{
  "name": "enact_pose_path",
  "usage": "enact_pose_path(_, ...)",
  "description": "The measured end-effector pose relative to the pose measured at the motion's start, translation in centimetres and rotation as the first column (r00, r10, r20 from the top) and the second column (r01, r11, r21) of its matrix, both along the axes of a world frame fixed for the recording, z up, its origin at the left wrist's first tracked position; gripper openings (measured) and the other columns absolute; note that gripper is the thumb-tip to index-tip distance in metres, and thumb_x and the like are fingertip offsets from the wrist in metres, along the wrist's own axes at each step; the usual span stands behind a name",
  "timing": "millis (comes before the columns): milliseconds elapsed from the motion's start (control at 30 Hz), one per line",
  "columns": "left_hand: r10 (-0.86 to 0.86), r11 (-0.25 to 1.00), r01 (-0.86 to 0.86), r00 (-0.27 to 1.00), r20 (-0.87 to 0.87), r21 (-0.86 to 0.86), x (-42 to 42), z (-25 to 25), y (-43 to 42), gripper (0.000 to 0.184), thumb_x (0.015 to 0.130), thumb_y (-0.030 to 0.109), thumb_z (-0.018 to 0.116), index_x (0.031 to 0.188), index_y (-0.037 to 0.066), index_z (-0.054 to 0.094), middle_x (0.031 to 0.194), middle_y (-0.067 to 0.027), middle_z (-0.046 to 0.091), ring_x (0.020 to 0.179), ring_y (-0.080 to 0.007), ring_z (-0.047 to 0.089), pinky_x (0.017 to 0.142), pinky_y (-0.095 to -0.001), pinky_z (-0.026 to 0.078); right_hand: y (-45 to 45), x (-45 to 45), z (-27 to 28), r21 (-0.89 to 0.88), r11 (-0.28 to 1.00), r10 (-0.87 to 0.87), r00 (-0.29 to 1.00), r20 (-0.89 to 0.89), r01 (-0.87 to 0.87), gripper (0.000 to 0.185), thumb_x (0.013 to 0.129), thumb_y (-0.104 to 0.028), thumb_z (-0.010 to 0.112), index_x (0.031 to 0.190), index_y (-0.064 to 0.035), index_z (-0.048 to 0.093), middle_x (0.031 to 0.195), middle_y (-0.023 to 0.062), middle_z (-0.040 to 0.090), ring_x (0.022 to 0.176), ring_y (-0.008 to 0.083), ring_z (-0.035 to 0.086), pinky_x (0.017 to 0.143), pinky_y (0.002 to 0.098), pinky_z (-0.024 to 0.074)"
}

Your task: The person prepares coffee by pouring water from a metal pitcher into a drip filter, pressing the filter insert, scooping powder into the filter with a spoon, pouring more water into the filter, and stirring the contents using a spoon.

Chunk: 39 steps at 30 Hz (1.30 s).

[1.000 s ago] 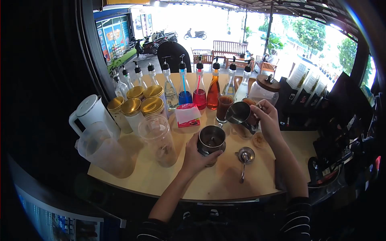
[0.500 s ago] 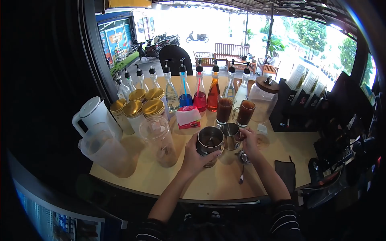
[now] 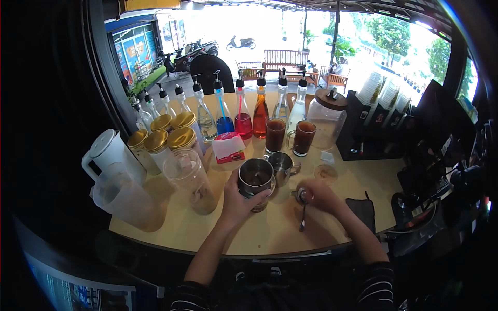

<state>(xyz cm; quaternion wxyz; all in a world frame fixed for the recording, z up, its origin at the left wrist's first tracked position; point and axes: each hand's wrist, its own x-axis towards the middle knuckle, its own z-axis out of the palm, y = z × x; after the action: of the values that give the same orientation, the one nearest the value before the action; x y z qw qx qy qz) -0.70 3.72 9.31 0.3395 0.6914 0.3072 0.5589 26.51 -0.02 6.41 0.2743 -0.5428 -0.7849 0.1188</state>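
My left hand (image 3: 238,199) is wrapped round a wide metal cup (image 3: 257,176) with dark contents, which sits over a glass (image 3: 261,206) partly hidden by the hand. Just behind it, a metal pitcher (image 3: 283,168) stands on the counter with its handle to the right. My right hand (image 3: 322,196) is low over the counter, fingers curled round a small round metal cup (image 3: 300,195) that they partly cover. A spoon (image 3: 302,220) extends from there toward me. Two glass mugs of brown drink, a left mug (image 3: 275,137) and a right mug (image 3: 304,139), stand behind the pitcher.
Pump bottles (image 3: 243,122) line the back. Gold-lidded jars (image 3: 181,137), a clear plastic container (image 3: 189,181) and pitchers (image 3: 122,194) stand left. A wooden-lidded jar (image 3: 328,122), a cup rack (image 3: 368,140), a round coaster (image 3: 326,173) and a dark cloth (image 3: 360,213) are right.
My right hand has let go of the metal pitcher's handle and moved down to the small metal cup by the spoon. My left hand still holds the wide metal cup. The view has shifted slightly.
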Motion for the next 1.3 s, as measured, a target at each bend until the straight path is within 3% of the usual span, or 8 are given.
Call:
enact_pose_path(67, -0.003, 1.0, 0.003, 1.0, -0.002, -0.007, 0.0, 0.0, -0.1, 0.072, 0.062, 0.022, 0.086, 0.12, -0.002, 0.05, 0.109, -0.0149, 0.063, 0.102, -0.0235, 0.063, 0.09, -0.0356, 0.049, -3.3, -0.2, -0.4, -0.161, 0.987, 0.072, 0.96, 0.27, -0.029, 0.019, 0.08, -0.01, 0.055, 0.099, -0.0097, 0.059, 0.086, 0.0126, 0.06, 0.088, 0.0339, 0.062, 0.072, 0.0456, 0.0489)
enact_pose_path(333, 0.006, 1.0, -0.006, 1.0, -0.02, -0.006, -0.1, -0.2, 0.1, 0.073, 0.062, 0.024, 0.086, 0.12, -0.002, 0.05, 0.109, -0.0153, 0.062, 0.102, -0.0236, 0.063, 0.089, -0.0356, 0.049, -5.5, -0.2, -0.7, -0.191, 0.978, 0.132, 0.958, 0.254, -0.085, 0.008, 0.083, -0.007, 0.052, 0.091, -0.006, 0.052, 0.087, 0.0141, 0.059, 0.082, 0.0361, 0.061, 0.068, 0.0434, 0.0488)
enact_pose_path(533, 0.008, 1.0, -0.008, 1.0, -0.014, 0.012, -0.1, -0.3, 0.2, 0.074, 0.062, 0.027, 0.087, 0.119, -0.002, 0.05, 0.109, -0.016, 0.063, 0.101, -0.0247, 0.063, 0.089, -0.0361, 0.05, -4.6, 0.3, 3.4, -0.078, 0.987, -0.16, 0.867, -0.472, 0.14, 0.018, 0.099, -0.014, 0.044, 0.098, -0.0004, 0.056, 0.073, 0.0027, 0.054, 0.069, 0.007, 0.051, 0.062, 0.0236, 0.0423)
enact_pose_path(633, 0.003, 1.0, -0.003, 0.997, -0.078, -0.007, -0.3, 0.0, 0.1, 0.076, 0.064, 0.023, 0.086, 0.125, 0.0, 0.047, 0.114, -0.0128, 0.062, 0.107, -0.0208, 0.061, 0.094, -0.0347, 0.047, -2.9, -1.4, 6.6, 0.126, 0.992, 0.099, 0.646, -0.757, -0.004, 0.017, 0.099, -0.015, 0.045, 0.098, -0.0009, 0.055, 0.073, 0.0023, 0.055, 0.065, 0.0069, 0.05, 0.06, 0.0235, 0.0425)
enact_pose_path(767, 0.015, 0.999, -0.018, 0.994, -0.104, -0.03, -0.4, 0.0, 0.2, 0.078, 0.063, 0.025, 0.087, 0.125, 0.0, 0.047, 0.114, -0.013, 0.062, 0.107, -0.0207, 0.061, 0.094, -0.0348, 0.047, -1.8, -6.4, 11.3, 0.186, 0.982, 0.152, 0.674, -0.723, -0.022, 0.014, 0.098, -0.013, 0.048, 0.099, -0.0001, 0.054, 0.073, 0.0033, 0.056, 0.067, 0.007, 0.052, 0.061, 0.0257, 0.0438)
enact_pose_path(933, 0.06, 0.998, -0.058, 0.995, -0.078, 0.038, -0.3, 1.1, 0.2, 0.079, 0.057, 0.032, 0.089, 0.119, 0.0, 0.052, 0.108, -0.0147, 0.064, 0.102, -0.0239, 0.063, 0.089, -0.0362, 0.05, 0.6, -9.8, 12.5, 0.308, 0.942, 0.21, 0.947, -0.243, -0.13, 0.008, 0.089, -0.003, 0.059, 0.096, 0.0013, 0.058, 0.079, 0.0113, 0.058, 0.072, 0.0208, 0.062, 0.062, 0.0331, 0.0482)
enact_pose_path(1067, 0.024, 0.995, -0.031, 0.997, -0.071, -0.093, -0.5, 1.5, 0.2, 0.073, 0.056, 0.032, 0.088, 0.114, 0.001, 0.056, 0.103, -0.0136, 0.065, 0.098, -0.0237, 0.064, 0.088, -0.0364, 0.05, 0.9, -10.5, 12.6, 0.247, 0.915, 0.355, 0.927, -0.122, -0.318, 0.01, 0.087, -0.007, 0.059, 0.093, 0.0019, 0.058, 0.084, 0.0159, 0.057, 0.073, 0.0335, 0.059, 0.066, 0.0396, 0.0471)
enact_pose_path(1300, 0.014, 0.998, -0.021, 0.993, -0.117, -0.064, -0.5, 1.1, 0.3, 0.075, 0.06, 0.025, 0.088, 0.121, 0.0, 0.052, 0.107, -0.0126, 0.064, 0.101, -0.0199, 0.063, 0.091, -0.0333, 0.049, 1.6, -9.5, 12.7, 0.249, 0.911, 0.359, 0.93, -0.078, -0.33, 0.011, 0.088, -0.006, 0.057, 0.094, 0.0033, 0.059, 0.084, 0.0161, 0.058, 0.074, 0.0343, 0.06, 0.067, 0.0396, 0.0474)
